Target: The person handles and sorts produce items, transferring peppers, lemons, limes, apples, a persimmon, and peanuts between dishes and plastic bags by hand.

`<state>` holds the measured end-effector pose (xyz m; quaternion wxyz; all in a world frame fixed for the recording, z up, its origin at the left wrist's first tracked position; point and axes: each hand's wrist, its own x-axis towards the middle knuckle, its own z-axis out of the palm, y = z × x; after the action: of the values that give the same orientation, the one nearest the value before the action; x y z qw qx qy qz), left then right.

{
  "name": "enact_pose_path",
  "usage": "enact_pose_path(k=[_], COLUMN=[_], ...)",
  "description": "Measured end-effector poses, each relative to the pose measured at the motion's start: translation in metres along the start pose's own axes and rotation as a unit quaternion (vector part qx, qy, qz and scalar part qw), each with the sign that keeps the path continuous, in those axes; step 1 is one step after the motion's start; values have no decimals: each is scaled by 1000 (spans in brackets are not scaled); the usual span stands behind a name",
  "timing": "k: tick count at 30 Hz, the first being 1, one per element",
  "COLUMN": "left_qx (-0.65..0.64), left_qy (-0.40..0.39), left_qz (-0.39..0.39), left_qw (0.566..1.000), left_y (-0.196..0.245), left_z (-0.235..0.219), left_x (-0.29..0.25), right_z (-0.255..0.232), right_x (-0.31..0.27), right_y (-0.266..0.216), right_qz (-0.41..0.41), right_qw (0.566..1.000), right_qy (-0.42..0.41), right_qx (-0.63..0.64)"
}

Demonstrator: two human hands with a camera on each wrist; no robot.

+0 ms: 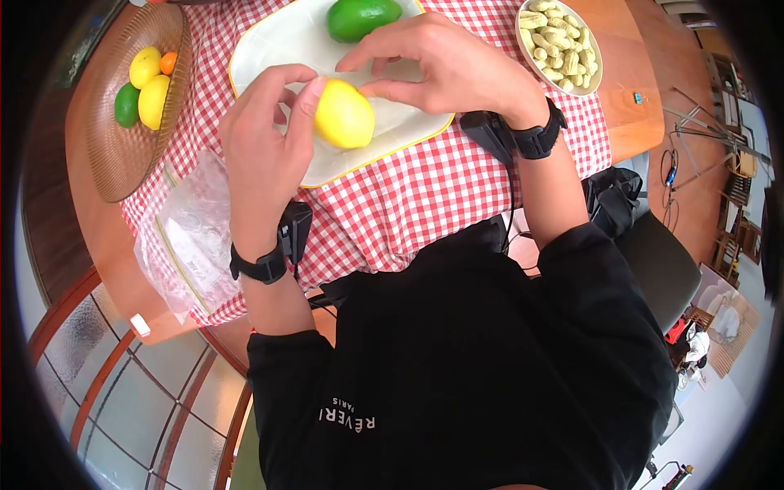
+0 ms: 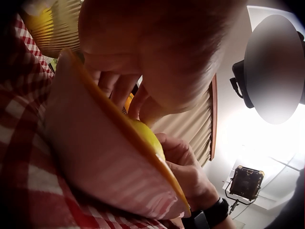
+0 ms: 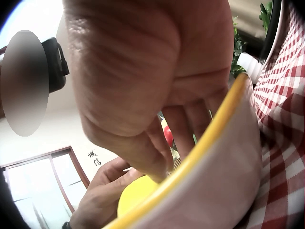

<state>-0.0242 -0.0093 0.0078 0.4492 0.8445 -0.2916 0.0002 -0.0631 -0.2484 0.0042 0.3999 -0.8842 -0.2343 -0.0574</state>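
A yellow lemon is between the two hands over the white tray with a yellow rim. The left hand holds its left side, thumb along the skin and index finger bent near the top. From the other side, the right hand touches the lemon's upper right with its thumb, while its index finger arches above with a small gap. In the left wrist view, the tray's side hides the lower part of the lemon. A green fruit lies on the tray's far part.
A ribbed amber dish at left holds lemons, a green fruit and a small orange one. Peanuts fill a white bowl at right. A clear zip bag lies on the red checked cloth, near a small white object.
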Motion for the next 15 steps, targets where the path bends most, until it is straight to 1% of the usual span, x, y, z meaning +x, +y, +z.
enact_pose_path(k=[1, 3, 4, 6, 7, 9, 10, 12, 13, 15], left_qx=[0, 39, 39, -7, -7, -61, -59, -116, -115, -46], left_qy=[0, -21, -20, 4, 5, -26, -25, -59, -59, -84], left_qz=[-1, 37, 35, 60, 59, -2, 0, 54, 53, 130], left_qw=[1000, 998, 998, 998, 998, 998, 998, 990, 990, 987], left_y=[-1, -2, -3, -4, -2, 2, 2, 0, 0, 2], left_z=[-1, -4, -3, 0, 0, 0, 0, 1, 0, -4], left_x=[0, 1, 0, 0, -1, -2, -1, -1, -1, 1], right_z=[1, 2, 3, 2, 2, 3, 1, -1, -1, -4], right_x=[0, 1, 1, 2, 2, 2, 3, 2, 2, 1], right_y=[0, -1, -1, -1, 0, 2, 1, -2, -3, -8], right_qz=[1, -9, -10, -24, -26, -19, -21, -27, -27, -13], right_qw=[1000, 1000, 999, 999, 999, 998, 998, 999, 999, 999], right_qy=[-1, -1, -3, 9, 8, 7, 8, 2, 2, -32], right_qx=[1, 29, 30, 29, 29, 55, 55, 20, 21, 13])
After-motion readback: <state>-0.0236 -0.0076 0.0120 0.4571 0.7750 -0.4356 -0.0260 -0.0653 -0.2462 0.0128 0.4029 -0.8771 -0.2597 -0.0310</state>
